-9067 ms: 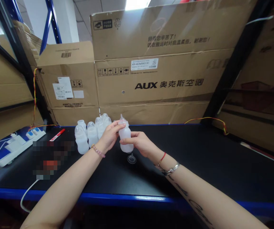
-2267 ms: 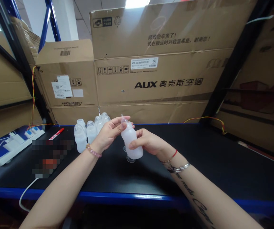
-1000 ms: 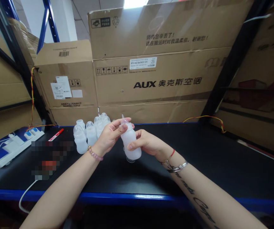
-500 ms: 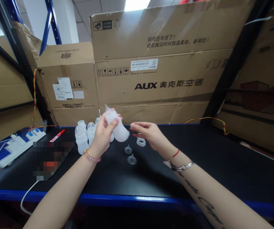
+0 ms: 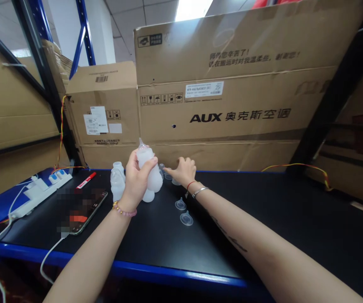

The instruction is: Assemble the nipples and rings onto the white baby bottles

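My left hand [image 5: 139, 179] is wrapped around a frosted white baby bottle [image 5: 151, 170], held upright with a slight tilt above the table. A clear teat [image 5: 141, 144] sits on its top. My right hand [image 5: 184, 171] reaches to the back of the table, its thumb apart from the bent fingers. Under and beside it are small clear parts [image 5: 168, 175], partly hidden; whether it touches one I cannot tell. Two loose clear teats [image 5: 186, 218] lie on the table in front of my right wrist. More bottles [image 5: 117, 183] stand behind my left hand, partly covered.
A phone [image 5: 88, 212] on a white cable lies at the left, with a red marker [image 5: 86, 180] behind it. A power strip [image 5: 42, 193] runs along the left side. Large cardboard boxes [image 5: 219, 143] wall off the back of the black table [image 5: 263, 219].
My right hand has moved away from the bottle toward the back of the table. The bottle in my left hand has turned more upright. The view has shifted slightly.
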{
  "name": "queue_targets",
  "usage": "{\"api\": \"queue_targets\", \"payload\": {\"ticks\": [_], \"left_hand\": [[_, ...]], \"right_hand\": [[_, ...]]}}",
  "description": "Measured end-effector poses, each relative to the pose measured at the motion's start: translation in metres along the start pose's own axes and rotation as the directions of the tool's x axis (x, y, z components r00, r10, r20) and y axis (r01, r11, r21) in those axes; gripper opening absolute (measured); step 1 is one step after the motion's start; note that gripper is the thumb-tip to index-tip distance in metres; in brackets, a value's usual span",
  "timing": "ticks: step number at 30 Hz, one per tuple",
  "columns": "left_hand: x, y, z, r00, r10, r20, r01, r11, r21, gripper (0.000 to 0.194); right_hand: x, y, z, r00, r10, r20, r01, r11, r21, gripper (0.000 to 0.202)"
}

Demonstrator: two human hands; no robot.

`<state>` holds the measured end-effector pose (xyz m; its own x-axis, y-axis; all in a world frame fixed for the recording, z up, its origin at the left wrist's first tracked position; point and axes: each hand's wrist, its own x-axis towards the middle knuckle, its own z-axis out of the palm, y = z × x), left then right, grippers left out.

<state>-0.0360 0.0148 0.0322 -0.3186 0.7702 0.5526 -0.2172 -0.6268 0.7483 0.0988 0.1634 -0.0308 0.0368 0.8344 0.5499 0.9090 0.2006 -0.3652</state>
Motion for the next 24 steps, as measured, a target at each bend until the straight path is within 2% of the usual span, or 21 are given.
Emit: {"api": "queue_targets", "payload": {"ticks": [2, 5, 10, 14, 19, 24], "left_hand": [[0.000, 0.000, -0.001, 1.000, 0.012, 0.021, -0.013, 1.000, 0.022, 0.038], [-0.001, 0.001, -0.002, 0.998, 0.016, 0.053, -0.018, 0.999, 0.039, 0.038], [-0.002, 0.003, -0.003, 0.997, 0.012, 0.077, -0.018, 0.998, 0.068, 0.041], [-0.004, 0.004, -0.002, 0.994, -0.012, 0.106, 0.004, 0.997, 0.072, 0.040], [-0.007, 0.005, 0.002, 0.990, -0.040, 0.136, 0.030, 0.997, 0.077, 0.040], [-0.008, 0.005, 0.005, 0.985, -0.088, 0.150, 0.063, 0.984, 0.165, 0.041]], "right_hand": [[0.002, 0.001, 0.013, 0.990, -0.027, 0.137, 0.033, 0.998, -0.045, 0.061], [0.005, 0.005, 0.023, 0.983, -0.076, 0.168, 0.095, 0.990, -0.103, 0.057], [0.006, 0.007, 0.026, 0.935, -0.166, 0.315, 0.174, 0.985, 0.004, 0.042], [0.007, 0.004, 0.023, 0.932, -0.175, 0.317, 0.168, 0.985, 0.050, 0.032], [0.011, 0.011, 0.012, 0.927, -0.179, 0.331, 0.120, 0.974, 0.191, 0.017], [0.015, 0.027, -0.013, 0.958, -0.087, 0.273, 0.002, 0.955, 0.298, 0.020]]}}
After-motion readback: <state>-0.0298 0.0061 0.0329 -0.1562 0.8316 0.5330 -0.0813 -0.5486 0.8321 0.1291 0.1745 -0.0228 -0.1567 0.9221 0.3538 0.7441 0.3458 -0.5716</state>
